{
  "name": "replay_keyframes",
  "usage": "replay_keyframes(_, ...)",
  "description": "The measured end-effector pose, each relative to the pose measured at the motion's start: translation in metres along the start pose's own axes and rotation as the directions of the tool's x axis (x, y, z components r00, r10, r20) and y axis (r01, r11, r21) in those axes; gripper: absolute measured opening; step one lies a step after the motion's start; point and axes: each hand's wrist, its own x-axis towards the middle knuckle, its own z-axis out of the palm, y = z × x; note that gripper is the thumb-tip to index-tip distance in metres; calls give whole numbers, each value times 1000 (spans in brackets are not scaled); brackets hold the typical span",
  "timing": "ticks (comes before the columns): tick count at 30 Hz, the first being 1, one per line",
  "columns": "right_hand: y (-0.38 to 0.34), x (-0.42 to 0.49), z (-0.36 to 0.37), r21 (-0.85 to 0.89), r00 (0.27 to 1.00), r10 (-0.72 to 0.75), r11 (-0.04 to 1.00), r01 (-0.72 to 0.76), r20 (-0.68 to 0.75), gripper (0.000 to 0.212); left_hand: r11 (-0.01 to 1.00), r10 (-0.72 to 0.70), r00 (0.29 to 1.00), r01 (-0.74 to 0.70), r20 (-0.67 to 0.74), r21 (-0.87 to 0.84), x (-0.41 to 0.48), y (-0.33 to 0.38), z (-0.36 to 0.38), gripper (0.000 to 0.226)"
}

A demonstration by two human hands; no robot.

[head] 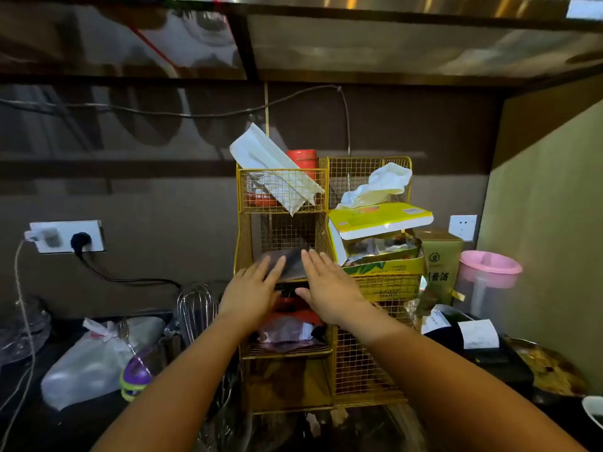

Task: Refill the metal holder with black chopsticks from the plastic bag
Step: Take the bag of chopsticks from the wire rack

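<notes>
A dark, see-through plastic bag with black sticks showing at its far end lies in the middle left compartment of a yellow wire rack. My left hand rests flat on the bag's left side, fingers stretched and slightly blurred. On the bag's right side lies my right hand, fingers straight and together, thumb low at the compartment's front edge. Neither hand is closed around the bag. I cannot make out a metal chopstick holder with certainty.
The rack also holds a white packet, a red can and a yellow tissue box. A whisk and a tied plastic bag sit to the left, and a pink-lidded jug and a receipt printer to the right.
</notes>
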Motion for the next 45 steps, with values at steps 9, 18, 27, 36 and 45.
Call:
replay_keyframes(9,0,12,13,-81,992,11,996,-21,-127,33,1000,8,997,-8,-78,5,8,-1,10,44)
replay_keyframes(18,-6,4,1,-29,985,30,999,-35,-169,23,1000,17,996,-19,-91,-19,6,-6,-6,33)
replay_keyframes(27,-20,-21,-54,-70,960,-67,996,50,-271,26,993,104,985,-94,-141,74,-3,-8,-60,23)
replay_keyframes(36,-40,-48,-118,-95,894,-93,994,57,-439,19,988,131,950,-104,-283,110,-31,-2,-152,23)
replay_keyframes(45,-68,-86,-160,-57,801,-139,990,131,-582,17,998,-6,872,-26,-490,-58,-76,2,-222,26)
